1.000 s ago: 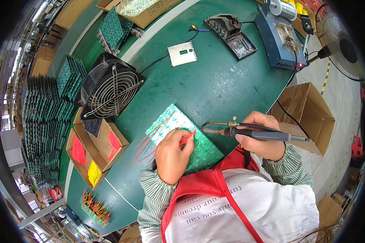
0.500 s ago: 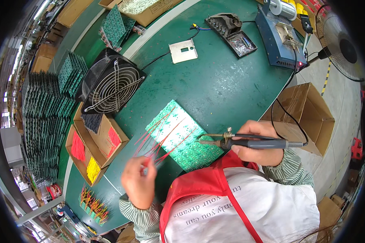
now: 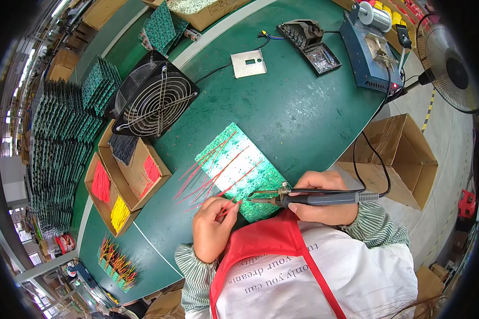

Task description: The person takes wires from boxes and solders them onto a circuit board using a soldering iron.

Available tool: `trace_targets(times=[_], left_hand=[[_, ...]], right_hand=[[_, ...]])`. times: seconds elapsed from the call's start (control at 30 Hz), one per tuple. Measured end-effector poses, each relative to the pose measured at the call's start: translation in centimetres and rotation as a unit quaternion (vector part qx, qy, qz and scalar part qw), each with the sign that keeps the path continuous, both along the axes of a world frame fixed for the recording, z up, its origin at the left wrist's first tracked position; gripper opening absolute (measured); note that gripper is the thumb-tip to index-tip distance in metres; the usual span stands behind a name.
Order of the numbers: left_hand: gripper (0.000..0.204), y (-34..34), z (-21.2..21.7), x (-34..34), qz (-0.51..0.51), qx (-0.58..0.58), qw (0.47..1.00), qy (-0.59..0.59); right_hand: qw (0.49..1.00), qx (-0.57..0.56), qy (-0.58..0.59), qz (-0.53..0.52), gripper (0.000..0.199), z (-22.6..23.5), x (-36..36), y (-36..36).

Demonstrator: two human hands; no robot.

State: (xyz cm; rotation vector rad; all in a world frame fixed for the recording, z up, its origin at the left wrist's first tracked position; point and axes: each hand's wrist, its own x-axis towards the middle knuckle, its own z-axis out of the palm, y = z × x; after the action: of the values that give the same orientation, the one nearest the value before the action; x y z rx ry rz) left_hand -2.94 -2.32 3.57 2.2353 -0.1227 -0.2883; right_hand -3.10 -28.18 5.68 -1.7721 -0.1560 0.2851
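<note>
A green circuit board (image 3: 274, 178) lies at an angle on the bench in front of me, with several red wires (image 3: 218, 175) attached and trailing off its left side. My left hand (image 3: 213, 228) is closed in a pinch on a red wire (image 3: 236, 204), its end over the board's near left part. My right hand (image 3: 330, 210) grips a soldering iron (image 3: 322, 199) fitted with a thin guide tube above its barrel. The iron's tip points left, close to the pinched wire's end; whether they touch cannot be made out.
Left of the board, a divided cardboard box (image 3: 132, 178) holds red, yellow and dark wires. A black fan (image 3: 157, 101) stands behind it, and boards are stacked at far left. A blue soldering station (image 3: 367, 53) with a solder reel sits at back right. An open carton (image 3: 394, 159) stands right.
My left hand has moved right to the board with the red wire. The soldering iron in my right hand has shifted left and slightly down, toward that wire. The view has shifted slightly.
</note>
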Motion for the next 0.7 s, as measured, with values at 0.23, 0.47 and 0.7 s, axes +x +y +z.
trace_targets(times=[0.23,0.47,0.7], left_hand=[[0.010,0.10,-0.32,0.04,-0.005,-0.001,1.000,0.000],[0.010,0.12,-0.58,0.05,-0.006,-0.009,1.000,-0.011],[0.009,0.66,-0.07,-0.03,-0.016,0.009,0.999,-0.027]], right_hand=[[1.000,-0.014,-0.001,0.008,0.018,-0.14,0.24,0.38],[1.000,-0.006,-0.016,-0.004,0.018,-0.09,0.39,0.24],[1.000,-0.001,-0.015,-0.012,0.017,0.32,0.38,-0.17]])
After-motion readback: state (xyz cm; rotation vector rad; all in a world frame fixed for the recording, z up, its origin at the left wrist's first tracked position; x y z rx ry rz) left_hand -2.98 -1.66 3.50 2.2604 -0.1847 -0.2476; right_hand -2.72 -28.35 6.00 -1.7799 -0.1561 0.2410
